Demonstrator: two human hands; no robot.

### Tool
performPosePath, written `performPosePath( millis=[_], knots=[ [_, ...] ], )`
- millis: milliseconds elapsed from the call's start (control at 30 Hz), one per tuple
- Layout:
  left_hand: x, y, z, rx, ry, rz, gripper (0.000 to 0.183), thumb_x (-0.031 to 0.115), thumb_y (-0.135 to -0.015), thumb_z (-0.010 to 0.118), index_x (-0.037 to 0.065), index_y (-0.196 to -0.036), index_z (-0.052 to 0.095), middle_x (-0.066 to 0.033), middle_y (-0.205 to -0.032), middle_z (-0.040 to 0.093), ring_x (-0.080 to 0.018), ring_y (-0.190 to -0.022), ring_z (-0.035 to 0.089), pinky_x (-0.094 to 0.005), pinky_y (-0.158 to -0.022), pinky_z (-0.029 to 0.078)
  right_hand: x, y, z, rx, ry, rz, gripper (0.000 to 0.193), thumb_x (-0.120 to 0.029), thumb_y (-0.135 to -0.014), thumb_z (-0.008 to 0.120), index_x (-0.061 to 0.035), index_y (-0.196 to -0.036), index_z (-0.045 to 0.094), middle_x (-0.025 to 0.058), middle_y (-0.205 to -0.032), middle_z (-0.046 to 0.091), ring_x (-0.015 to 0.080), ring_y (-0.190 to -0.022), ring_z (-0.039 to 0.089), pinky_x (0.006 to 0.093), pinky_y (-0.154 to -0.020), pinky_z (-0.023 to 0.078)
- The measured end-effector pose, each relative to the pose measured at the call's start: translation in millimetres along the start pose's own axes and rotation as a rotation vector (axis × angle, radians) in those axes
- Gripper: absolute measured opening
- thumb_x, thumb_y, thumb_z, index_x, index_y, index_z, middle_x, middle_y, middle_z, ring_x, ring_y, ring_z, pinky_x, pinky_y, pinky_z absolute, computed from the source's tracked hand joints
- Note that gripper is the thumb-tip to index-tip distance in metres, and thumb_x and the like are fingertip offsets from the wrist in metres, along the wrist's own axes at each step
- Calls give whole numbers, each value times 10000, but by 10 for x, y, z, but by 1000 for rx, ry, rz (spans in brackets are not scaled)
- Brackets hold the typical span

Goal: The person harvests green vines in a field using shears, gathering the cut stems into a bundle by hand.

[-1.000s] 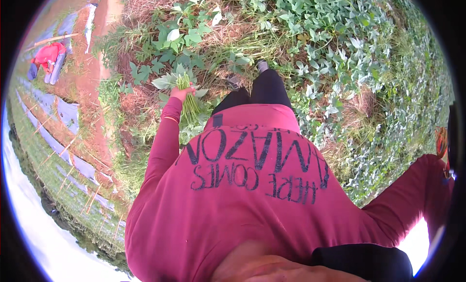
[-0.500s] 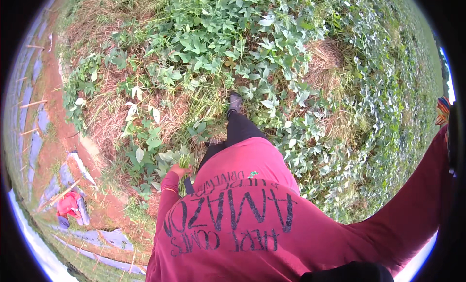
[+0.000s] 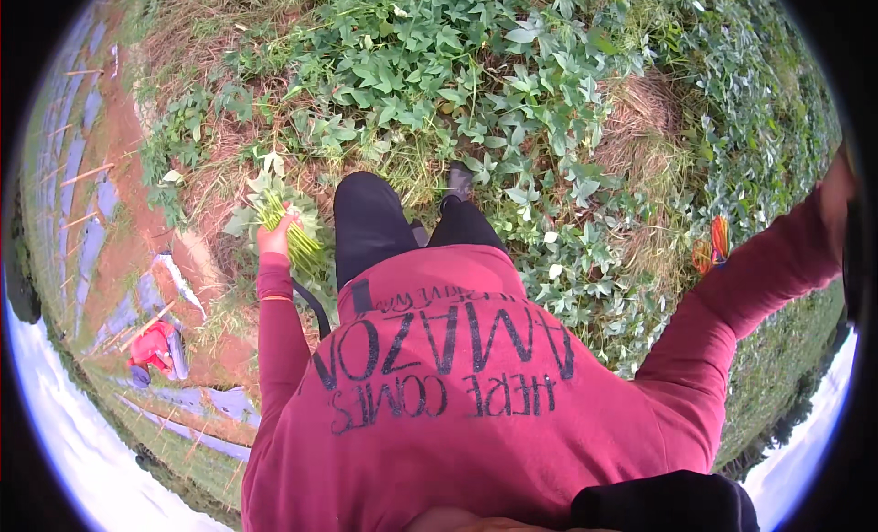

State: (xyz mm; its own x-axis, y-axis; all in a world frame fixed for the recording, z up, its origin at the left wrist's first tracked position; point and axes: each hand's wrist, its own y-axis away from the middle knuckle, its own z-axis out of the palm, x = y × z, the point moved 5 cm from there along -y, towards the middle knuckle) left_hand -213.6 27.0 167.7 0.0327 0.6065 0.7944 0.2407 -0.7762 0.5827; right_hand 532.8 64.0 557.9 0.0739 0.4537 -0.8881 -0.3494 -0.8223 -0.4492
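Note:
My left hand [image 3: 273, 236] is closed around a bunch of cut green leafy stems [image 3: 304, 248], held out to the left of my raised knee. The pale stem ends stick out on one side of the fist, and leaves spread around it. My right arm reaches far out to the right. Only a blurred part of my right hand [image 3: 834, 198] shows at the dark rim, with its fingers hidden. Beside my right forearm is a bundle of orange, red and yellow strings [image 3: 712, 247]; what it hangs from cannot be made out.
Leafy green vines [image 3: 402, 75] cover the ground ahead and to the right, with patches of dry grass [image 3: 640, 120] between. On the left runs a bare reddish soil path [image 3: 123, 203] beside plastic-covered beds [image 3: 82, 248]. A person in red [image 3: 157, 347] bends there among wooden stakes.
My left hand has lifted the bunch up and forward, away from my hip. My left knee has come up into view. The coloured strings and right forearm now show farther in from the rim.

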Motion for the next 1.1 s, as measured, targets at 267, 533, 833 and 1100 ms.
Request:
performPosePath(
  millis=[267,533,833,1100],
  knots=[
    [1656,-456,916,-73,252,154,204,6,-884,651,14,-1074,577,-159,-1068,686,-239,-961,675,-399,-840,563,3528,1917,1522,6,-42,875,206,-147,-946,624,-5,-1086,677,91,-961,710,67,-604,537,232,-570,459],
    [377,-980,1679,-324,570,-177,300,58,-912,621,43,-1189,508,-115,-959,629,-241,-914,645,-435,-875,551,4733,3965,3978,-309,-47,1345,247,-152,-908,676,-63,-1138,689,25,-960,696,77,-911,612,243,-827,474],
    [-1294,-1577,888,10,682,-575,280,4,-865,645,33,-1127,550,-118,-918,645,-223,-789,626,-399,-754,547,6822,4656,3552,381,26,1680,219,-48,-911,592,-35,-1129,597,162,-941,678,272,-674,691,371,-552,566],
    [-1664,-1638,1008,-98,516,-738,280,14,-847,690,-6,-1107,587,-125,-902,673,-206,-785,641,-344,-737,524,8345,4897,4726,-376,984,857,357,-240,-773,742,-131,-1111,704,182,-1103,644,342,-994,637,405,-938,480]
  ],
)
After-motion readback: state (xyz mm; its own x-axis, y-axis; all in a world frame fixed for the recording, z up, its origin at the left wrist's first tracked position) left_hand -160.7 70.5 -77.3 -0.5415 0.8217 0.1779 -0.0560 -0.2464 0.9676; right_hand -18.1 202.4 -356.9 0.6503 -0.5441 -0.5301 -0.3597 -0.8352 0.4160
